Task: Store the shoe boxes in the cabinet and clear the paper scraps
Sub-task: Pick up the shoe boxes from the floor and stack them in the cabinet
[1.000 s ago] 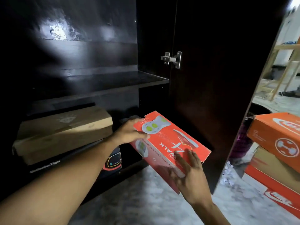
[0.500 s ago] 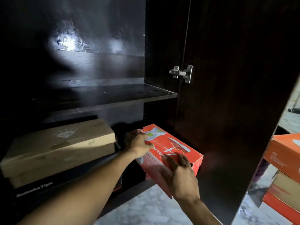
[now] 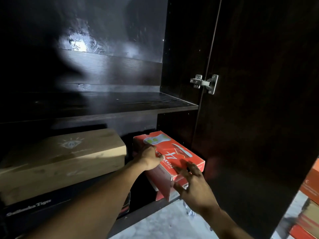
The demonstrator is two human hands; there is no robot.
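A red shoe box (image 3: 181, 152) lies in the lower right compartment of the dark cabinet (image 3: 120, 107), its near end sticking out over the front edge. My left hand (image 3: 148, 158) grips the box's left side, thumb on the lid. With fingers spread and straight, my right hand (image 3: 191, 187) presses on the near corner. Something red shows under the box. A small pale paper scrap (image 3: 189, 212) lies on the floor just below my right wrist.
A tan shoe box (image 3: 69, 157) sits on a black shoe box (image 3: 34, 211) in the same compartment, left of the red one. The open cabinet door (image 3: 259, 118) stands close on the right. Orange boxes (image 3: 310, 185) are stacked beyond it on the marble floor (image 3: 164, 225).
Both hands have pushed the red box deeper into the lower compartment and levelled it. My view has moved closer to the cabinet.
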